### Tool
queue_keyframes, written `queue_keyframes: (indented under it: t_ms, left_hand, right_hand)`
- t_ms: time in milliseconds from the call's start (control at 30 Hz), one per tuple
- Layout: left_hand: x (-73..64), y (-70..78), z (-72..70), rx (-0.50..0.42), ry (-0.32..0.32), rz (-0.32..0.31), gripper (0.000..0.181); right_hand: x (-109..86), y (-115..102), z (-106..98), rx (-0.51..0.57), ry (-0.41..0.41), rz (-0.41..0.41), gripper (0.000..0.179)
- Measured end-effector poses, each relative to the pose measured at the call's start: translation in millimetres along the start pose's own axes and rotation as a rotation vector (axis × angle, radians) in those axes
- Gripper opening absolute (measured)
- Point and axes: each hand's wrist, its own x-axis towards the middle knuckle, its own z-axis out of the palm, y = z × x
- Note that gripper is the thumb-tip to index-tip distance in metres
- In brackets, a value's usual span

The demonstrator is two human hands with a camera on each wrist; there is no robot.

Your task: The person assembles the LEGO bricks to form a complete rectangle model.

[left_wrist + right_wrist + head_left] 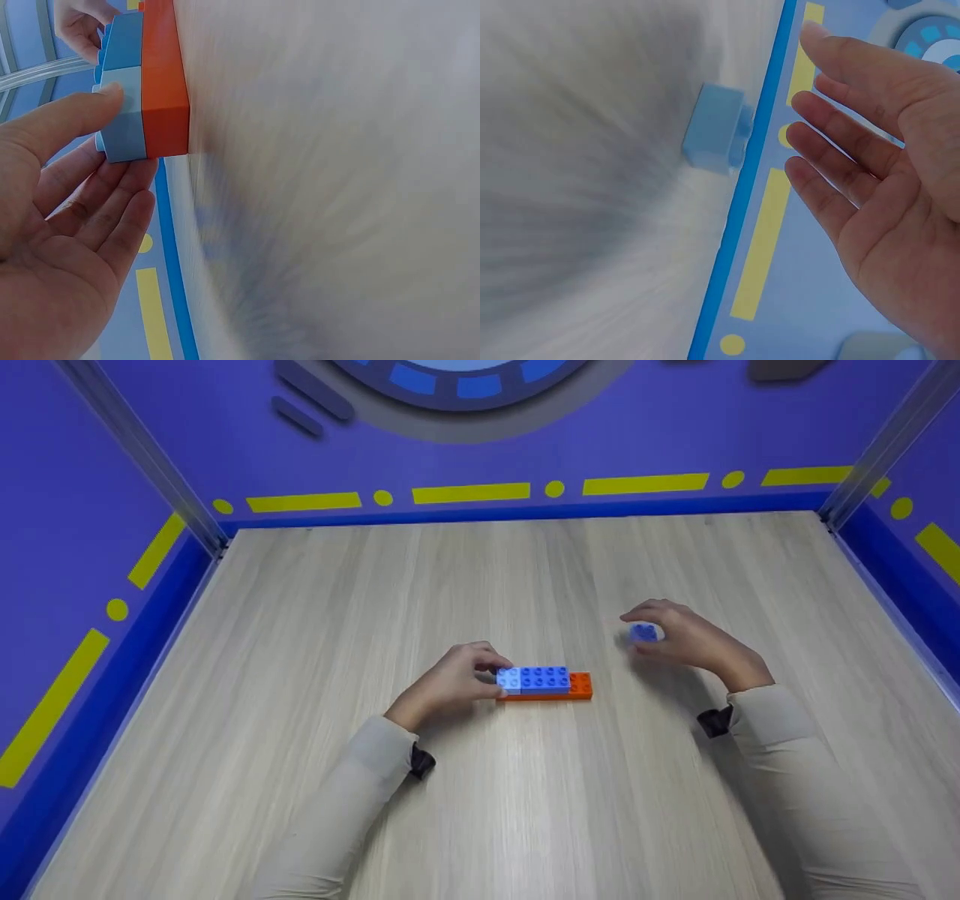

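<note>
A long orange toy building brick (580, 687) lies on the table, carrying a blue brick (545, 679) and, at its left end, a light blue brick (509, 681). The orange brick's right end shows bare studs. My left hand (455, 675) pinches the light blue brick, thumb on the near side and fingers on the far side, as the left wrist view (124, 112) bears out. Over to the right, a small blue brick (643, 633) rests on the table. Around it my right hand (686, 639) holds thumb and fingers apart; a gap separates them from the brick (716, 129) in the right wrist view.
The wooden table (337, 585) reaches back to a purple wall (645, 442) with yellow markings. Similar side panels (67, 547) border it left and right. A black wrist device (422, 763) sits at the left sleeve, another (715, 722) at the right one.
</note>
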Motion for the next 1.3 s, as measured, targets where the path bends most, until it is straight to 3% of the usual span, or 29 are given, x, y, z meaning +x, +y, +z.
queue_keyframes:
  t_ms: [267,700,1300]
  left_hand:
    - [-0.9,0.5,-0.5,-0.003,0.001,-0.013,0.037]
    - [-0.6,-2.1,0.8,-0.016,0.014,0.006,0.037]
    - [-0.9,0.4,-0.6,-0.022,0.006,-0.014,0.037]
  right_hand:
    - [-1.6,8.5,-2.1,-0.021,-0.009,0.013,0.044]
    - [-2.9,18.6,2.0,0.009,-0.031,0.11,0.047]
    - [0.1,24.0,9.2,0.013,0.021,0.075,0.041]
